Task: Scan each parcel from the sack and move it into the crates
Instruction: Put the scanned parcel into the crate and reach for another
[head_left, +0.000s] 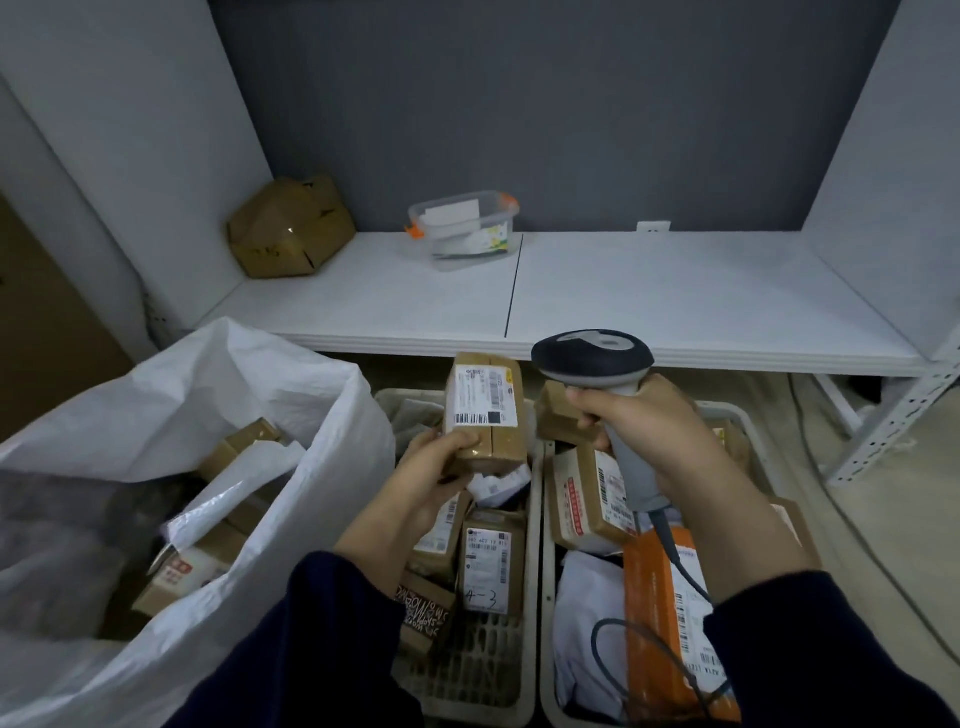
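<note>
My left hand (434, 475) grips the lower end of a brown cardboard parcel (485, 410), label side up, above the left crate (530, 597). My right hand (654, 441) grips the handle of a grey barcode scanner (592, 358), its head just right of the parcel's top. The scanner's cable trails down over the right crate (548, 623). Both beige crates hold several labelled parcels, among them an orange one (660, 613). The white woven sack (249, 415) stands open at the left with several parcels inside.
A low white shelf (623, 296) runs across behind the crates. On it sit a crumpled brown box (291, 228) at the left and a clear plastic tub (465, 228) near the middle. A white metal rack leg (893, 415) stands at the right.
</note>
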